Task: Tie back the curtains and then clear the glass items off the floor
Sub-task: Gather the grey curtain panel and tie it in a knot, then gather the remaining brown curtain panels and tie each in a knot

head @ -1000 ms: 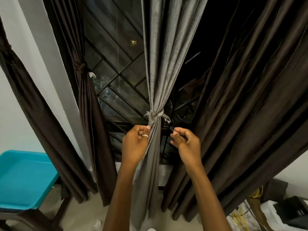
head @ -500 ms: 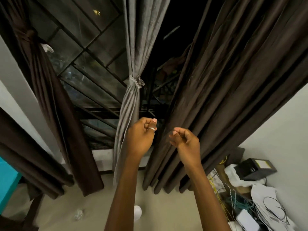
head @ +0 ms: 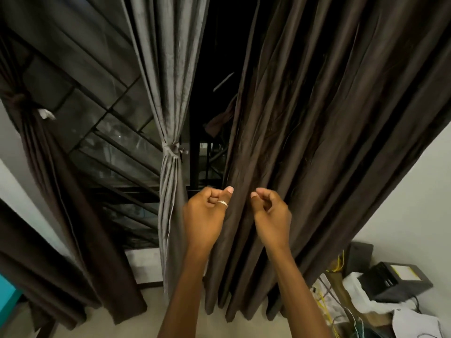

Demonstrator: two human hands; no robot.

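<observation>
**Grey curtain tied, hands now at the brown one**

Head view: a second ago both my hands were at the knot on the grey curtain [head: 170, 132], finishing the tie. Since then the view has swung right and both hands have come off it. The grey curtain now hangs gathered, cinched by its tie [head: 170, 149], just left of my left hand [head: 206, 215]. On the far left a dark brown curtain [head: 36, 152] is also bunched and knotted.

My left hand, wearing a ring [head: 222, 203] on the thumb, is loosely curled and grasps nothing. My right hand [head: 272, 215] is likewise half-curled and empty, fingertips near the thumb. Both sit in front of the loose brown curtain [head: 317, 142], which hangs full and untied on the right; I cannot tell whether either hand touches its folds.

I judge the brown curtain is next: gather its pleats, then tie. The floor [head: 127, 330] shows no glass items in this frame, so that clearing waits. Clutter of cables [head: 327, 301] and a black box [head: 393, 281] lies at lower right.
</observation>
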